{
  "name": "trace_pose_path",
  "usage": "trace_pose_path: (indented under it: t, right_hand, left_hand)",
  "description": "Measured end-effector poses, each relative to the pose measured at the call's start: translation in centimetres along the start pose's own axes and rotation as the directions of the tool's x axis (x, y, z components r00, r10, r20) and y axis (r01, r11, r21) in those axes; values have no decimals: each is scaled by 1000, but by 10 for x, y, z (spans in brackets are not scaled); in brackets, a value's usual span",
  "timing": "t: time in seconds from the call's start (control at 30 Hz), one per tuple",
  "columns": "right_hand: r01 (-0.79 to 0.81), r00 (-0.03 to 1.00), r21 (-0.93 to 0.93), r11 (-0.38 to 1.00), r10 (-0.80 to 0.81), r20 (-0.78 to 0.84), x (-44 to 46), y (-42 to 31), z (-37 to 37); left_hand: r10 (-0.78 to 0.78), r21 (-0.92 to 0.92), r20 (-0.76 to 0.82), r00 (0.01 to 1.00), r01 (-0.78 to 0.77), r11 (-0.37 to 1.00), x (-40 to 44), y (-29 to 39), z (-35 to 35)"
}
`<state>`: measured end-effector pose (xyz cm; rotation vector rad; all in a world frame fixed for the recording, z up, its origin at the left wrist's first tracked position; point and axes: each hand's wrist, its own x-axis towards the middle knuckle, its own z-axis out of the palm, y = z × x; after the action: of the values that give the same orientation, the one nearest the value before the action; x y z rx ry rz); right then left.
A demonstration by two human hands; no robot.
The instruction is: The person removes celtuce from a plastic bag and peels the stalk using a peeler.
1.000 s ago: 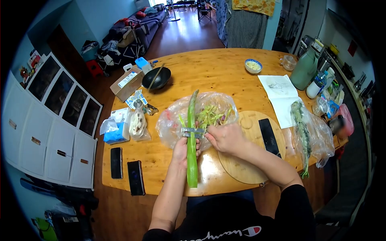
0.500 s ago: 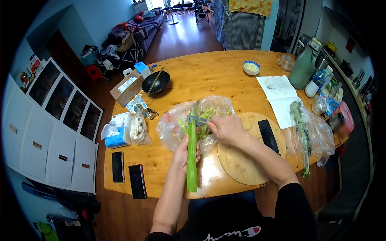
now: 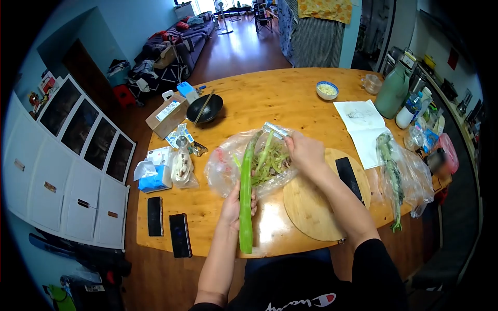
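Observation:
A long pale-green celtuce stem stands nearly upright in the view, its darker tip pointing away from me. My left hand is wrapped round its middle. Up and to the right, my right hand grips a peeler, whose metal head is apart from the stem. A strip of peel hangs below the peeler head. Under both lies a spread clear plastic bag with a heap of green peelings on it.
A round wooden board with a phone lies right, near a bagged leafy stalk and an open notebook. Two phones, tissues and a black bowl are left. A small bowl stands farther back.
The peeler has lifted off the celtuce and moved up and right, carrying a strip of peel. My left hand keeps its hold on the stem.

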<state>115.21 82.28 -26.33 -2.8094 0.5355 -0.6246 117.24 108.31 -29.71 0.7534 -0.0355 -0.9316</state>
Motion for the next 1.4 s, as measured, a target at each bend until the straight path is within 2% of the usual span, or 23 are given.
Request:
trace_pose_path:
  t: [0.07, 0.13, 0.27, 0.33, 0.47, 0.57, 0.67, 0.77, 0.87, 0.93, 1.03, 1.13, 1.17, 1.4]
  right_hand:
    - [35, 992, 15, 999, -33, -125, -3, -3, -11]
    - [178, 963, -21, 984, -179, -201, -5, -6, -19]
    - [386, 872, -70, 920, -389, -296, -10, -7, -25]
    - [439, 841, -69, 896, -437, -320, -9, -7, -23]
    - [427, 821, -48, 903, -410, -398, -12, -17, -37]
    - [450, 826, -47, 892, -435, -359, -10, -17, -36]
    - [405, 858, 125, 906, -329, -395, -15, -21, -43]
    - [265, 964, 341, 902, -245, -102, -39, -28, -43]
    - [279, 943, 380, 882, -326, 65, -60, -36, -46]
    - [351, 919, 351, 868, -391, 47, -67, -39, -48]
    - [491, 858, 323, 809, -513, -20, -77, -43, -49]
    - [580, 796, 311, 753, -606, -16, -82, -46, -53]
    - [598, 788, 296, 745, -613, -52, -82, -47, -51]
    - [626, 773, 253, 737, -630, -78, -74, -45, -45]
  left_hand:
    - [38, 0, 29, 999, -38, 999, -2, 3, -1]
    - [75, 72, 14, 997, -75, 995, 0, 3, -7]
    - [96, -59, -12, 995, -96, 994, 8, 4, -2]
    - [109, -144, -42, 993, -114, 983, 7, 2, 10]
    - [134, -208, 98, 986, -112, 972, 16, 1, 5]
    - [142, -186, 131, 981, -116, 976, 19, 1, 1]
    - [165, -194, 100, 981, -144, 971, 23, -1, 2]
    - [173, -210, 24, 985, -164, 964, 24, 3, 12]
    - [140, -202, -62, 988, -150, 968, 23, 6, 18]
    - [107, -204, -93, 990, -124, 971, 21, 7, 21]
    - [134, -260, -7, 991, -131, 957, 26, 0, 12]
    - [122, -359, 23, 992, -106, 927, 28, -3, 11]
    - [134, -367, 71, 988, -99, 925, 29, -4, 8]
    - [124, -368, 111, 986, -75, 927, 24, -5, 8]
